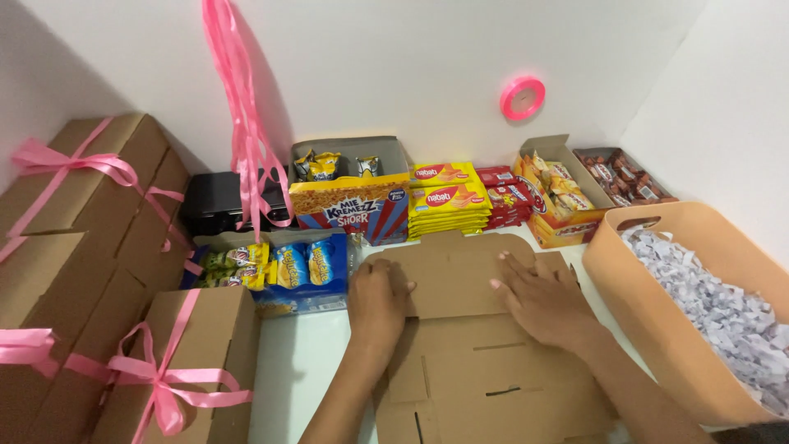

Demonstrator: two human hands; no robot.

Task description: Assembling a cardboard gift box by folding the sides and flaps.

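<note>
Both hands are down flat on an unfolded cardboard box blank [485,362] lying on the white table [296,362], near the middle of the scene. The left hand [378,302] is curled over the blank's left edge, fingers bent around a flap, so it's gripping that bit of cardboard. The right hand [538,300] sits palm down with fingers spread wide, pressing on the panel just right of center, not holding anything.

Stuff around it: on the right there's a peach-colored plastic tub [649,329] full of shredded white paper [723,304], its wall just beside the blank. Along the far wall is a row of snacks: an open box of snack packets with a red and blue front [349,201], a stack of yellow wafer packs [444,201], some red packs [501,201], an open orange carton of snack bags [559,210] and a tray of brown wrapped candies [620,177]. Just left of the left hand is a blue box of small snack bags [300,275].

On the left, closed cardboard boxes tied with pink ribbon bows are stacked up; the nearest one [189,362] is well left of the blank. Pink ribbon strands [242,115] hang down the wall, and a pink ribbon roll [523,97] is stuck up on the far wall. A black device [218,201] sits behind the ribbon; can't tell what it is.
</note>
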